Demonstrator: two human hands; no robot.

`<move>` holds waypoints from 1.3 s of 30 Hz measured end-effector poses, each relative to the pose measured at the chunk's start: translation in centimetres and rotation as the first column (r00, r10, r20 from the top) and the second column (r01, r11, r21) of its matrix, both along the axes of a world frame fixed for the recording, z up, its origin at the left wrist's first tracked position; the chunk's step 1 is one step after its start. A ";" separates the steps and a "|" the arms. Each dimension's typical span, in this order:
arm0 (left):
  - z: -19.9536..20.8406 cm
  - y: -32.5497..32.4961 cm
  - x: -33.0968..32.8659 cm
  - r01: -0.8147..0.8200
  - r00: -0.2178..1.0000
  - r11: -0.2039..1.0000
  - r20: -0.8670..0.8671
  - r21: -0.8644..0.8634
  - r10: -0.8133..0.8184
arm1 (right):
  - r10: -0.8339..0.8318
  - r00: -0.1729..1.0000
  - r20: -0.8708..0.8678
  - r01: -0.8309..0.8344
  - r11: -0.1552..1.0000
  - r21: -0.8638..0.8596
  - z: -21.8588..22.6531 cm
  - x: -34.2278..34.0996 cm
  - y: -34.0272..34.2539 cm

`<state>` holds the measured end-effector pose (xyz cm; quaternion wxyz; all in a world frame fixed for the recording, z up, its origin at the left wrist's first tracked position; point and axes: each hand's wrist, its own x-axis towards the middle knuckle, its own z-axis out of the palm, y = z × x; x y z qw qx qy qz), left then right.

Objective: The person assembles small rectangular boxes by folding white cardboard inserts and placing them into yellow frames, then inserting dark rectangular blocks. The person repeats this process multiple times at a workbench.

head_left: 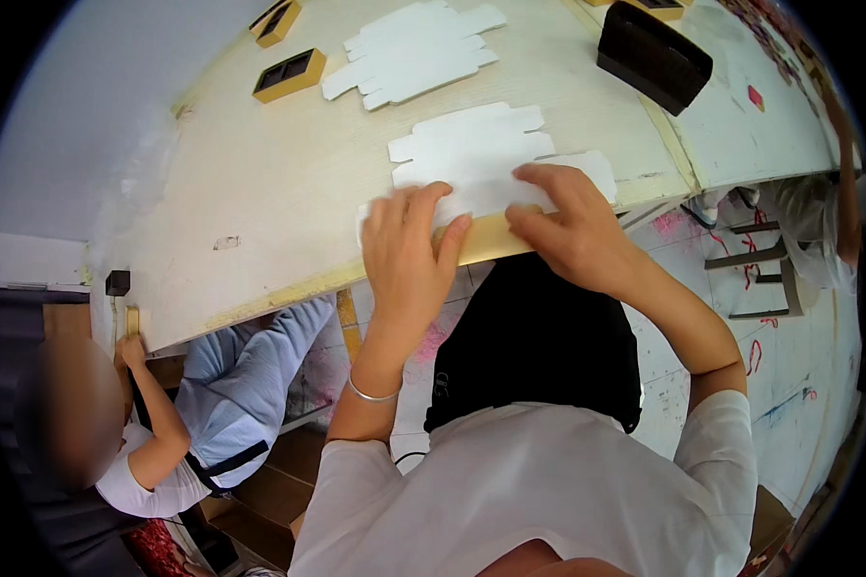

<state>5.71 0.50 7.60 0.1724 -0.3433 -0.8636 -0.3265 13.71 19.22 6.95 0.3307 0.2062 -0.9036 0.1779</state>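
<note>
A flat cut-out cardboard box blank (471,144), white on its upper face, lies at the table's near edge. Along its front runs a gold strip (486,240), apparently a flap of the blank. My left hand (404,240) grips the front left of the blank, fingers curled and thumb on the gold strip. On the right side my right hand (573,226) is bent around the front part, its index finger on the white face and its thumb by the gold strip. The fingers of both hands partly hide the fold.
More white blanks (419,48) lie farther back. Gold boxes with dark compartments (289,75) stand at the far left, and a dark brown box (652,60) at the far right. Another person (202,413) sits at the left. A stool (760,269) is on the floor at right.
</note>
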 end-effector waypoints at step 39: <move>2.8 0.1 -6.4 0.491 0.778 0.861 0.512 -0.135 -0.364 | 0.263 0.926 0.272 -0.191 0.946 -0.263 1.5 0.2 1.4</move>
